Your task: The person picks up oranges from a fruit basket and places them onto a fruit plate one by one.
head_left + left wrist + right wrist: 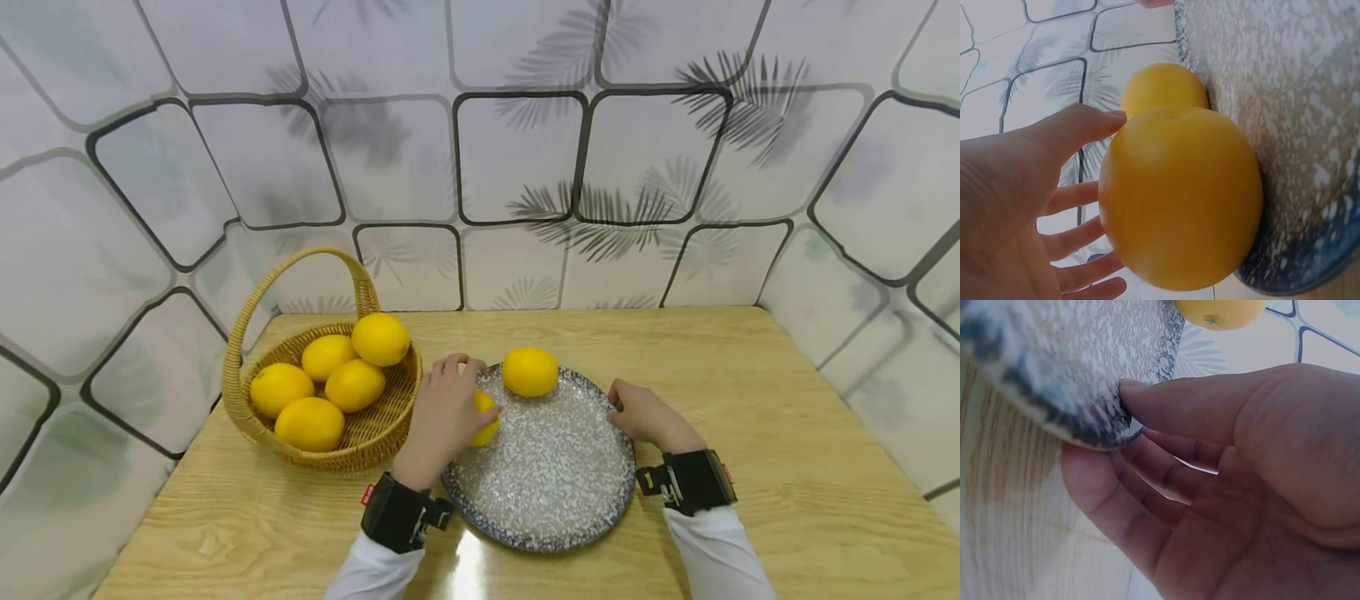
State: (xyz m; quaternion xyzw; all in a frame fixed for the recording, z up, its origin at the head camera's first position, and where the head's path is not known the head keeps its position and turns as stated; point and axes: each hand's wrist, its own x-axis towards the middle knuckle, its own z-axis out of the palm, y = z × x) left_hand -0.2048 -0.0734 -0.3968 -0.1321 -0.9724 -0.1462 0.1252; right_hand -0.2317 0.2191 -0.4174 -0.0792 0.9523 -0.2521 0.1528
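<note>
My left hand (447, 404) is over a yellow lemon (483, 419) at the left side of a round speckled grey plate (555, 467) with a dark blue rim. In the left wrist view the thumb tip meets the upper edge of this lemon (1179, 200), and the fingers spread loosely behind it, some tips hidden. A second lemon (530, 372) lies near the plate's far rim. On the right, my right hand (648, 414) pinches the plate's rim (1091, 434), thumb on top and a finger underneath.
Left of the plate stands a woven basket (352, 458) with a tall handle, holding several lemons (310, 423). The wooden table (787, 467) meets patterned walls (517, 158) at the back and both sides.
</note>
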